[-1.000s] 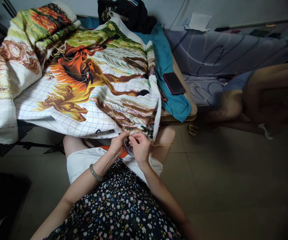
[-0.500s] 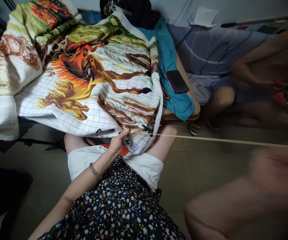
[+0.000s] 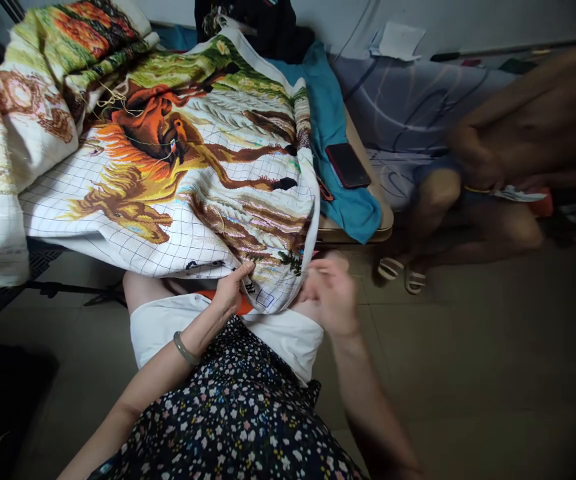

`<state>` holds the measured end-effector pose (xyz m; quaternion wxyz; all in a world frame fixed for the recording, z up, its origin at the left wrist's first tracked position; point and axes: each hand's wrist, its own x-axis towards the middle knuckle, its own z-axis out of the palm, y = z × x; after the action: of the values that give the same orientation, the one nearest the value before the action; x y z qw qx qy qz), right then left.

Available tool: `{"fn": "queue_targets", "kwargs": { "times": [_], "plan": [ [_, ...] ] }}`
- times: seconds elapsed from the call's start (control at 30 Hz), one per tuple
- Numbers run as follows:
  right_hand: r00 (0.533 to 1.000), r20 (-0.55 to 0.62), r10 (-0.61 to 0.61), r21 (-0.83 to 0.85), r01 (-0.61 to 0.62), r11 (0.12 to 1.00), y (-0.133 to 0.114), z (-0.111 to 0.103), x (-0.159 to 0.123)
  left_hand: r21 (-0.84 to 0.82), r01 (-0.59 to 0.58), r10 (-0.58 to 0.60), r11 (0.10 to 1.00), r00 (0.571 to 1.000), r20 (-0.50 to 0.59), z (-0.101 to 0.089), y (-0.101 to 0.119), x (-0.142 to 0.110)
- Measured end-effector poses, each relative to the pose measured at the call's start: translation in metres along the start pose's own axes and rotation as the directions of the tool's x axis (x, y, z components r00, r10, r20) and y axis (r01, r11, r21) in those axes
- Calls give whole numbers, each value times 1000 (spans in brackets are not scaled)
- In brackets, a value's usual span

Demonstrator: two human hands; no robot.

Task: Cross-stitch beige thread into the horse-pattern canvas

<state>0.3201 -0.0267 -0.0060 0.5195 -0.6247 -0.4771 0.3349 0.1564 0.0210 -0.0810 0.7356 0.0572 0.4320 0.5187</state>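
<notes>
A large cross-stitch cloth (image 3: pixel 168 250) with horses worked on a printed grid spreads over the table and hangs toward my lap. My left hand (image 3: pixel 231 288) pinches its near edge, thumb on top and fingers underneath. Close to the cloth's right corner is my right hand (image 3: pixel 332 293), smeared by motion. Its fingers look bent, but whether they hold a needle or thread I cannot make out. Loose pale threads (image 3: pixel 113 97) lie on the stitched orange area.
A dark phone (image 3: pixel 348 166) rests on a teal cloth (image 3: pixel 363 217) at the table's right edge. At the right another person (image 3: pixel 498 133) sits with hands near the lap. A dark stand leg (image 3: pixel 68 288) is under the table at the left.
My right hand has come in from the far right to beside the cloth's corner. The long taut pale thread it drew out no longer shows. My left hand keeps its hold.
</notes>
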Motion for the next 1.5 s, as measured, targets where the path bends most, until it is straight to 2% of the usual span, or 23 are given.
{"fn": "queue_targets", "kwargs": {
  "times": [0.1,0.2,0.27,0.63,0.8,0.9,1.0,1.1,1.23,1.5],
  "plan": [
    [988,152,32,-69,-22,997,14,44,-8,21,-2,2,1000,1000,8,2,2,-3],
    [976,217,32,-191,10,982,26,65,-11,19,-8,8,1000,1000,-5,2,2,-3],
    [976,218,17,-245,38,969,30,66,-11,17,-3,3,1000,1000,-11,2,1,-3],
    [980,198,-13,-304,74,950,33,66,-7,13,25,-25,1000,1000,-13,2,1,-2],
    [980,190,-55,-384,126,915,27,67,-2,2,30,-30,1000,1000,-4,4,3,-4],
    [986,164,-36,-415,103,904,24,71,-3,14,31,-31,999,999,21,4,3,-4],
    [987,156,47,-314,4,949,27,77,-8,39,26,-28,999,999,29,2,2,-4],
    [982,158,100,-182,-70,981,36,81,-12,71,25,-24,997,1000,-13,1,1,-2],
    [991,110,79,-152,-61,986,46,84,-14,107,13,-6,994,998,-66,1,1,1],
    [998,70,-10,-193,23,981,47,86,-15,119,-34,44,992,996,-76,10,6,-3]
  ]
}}
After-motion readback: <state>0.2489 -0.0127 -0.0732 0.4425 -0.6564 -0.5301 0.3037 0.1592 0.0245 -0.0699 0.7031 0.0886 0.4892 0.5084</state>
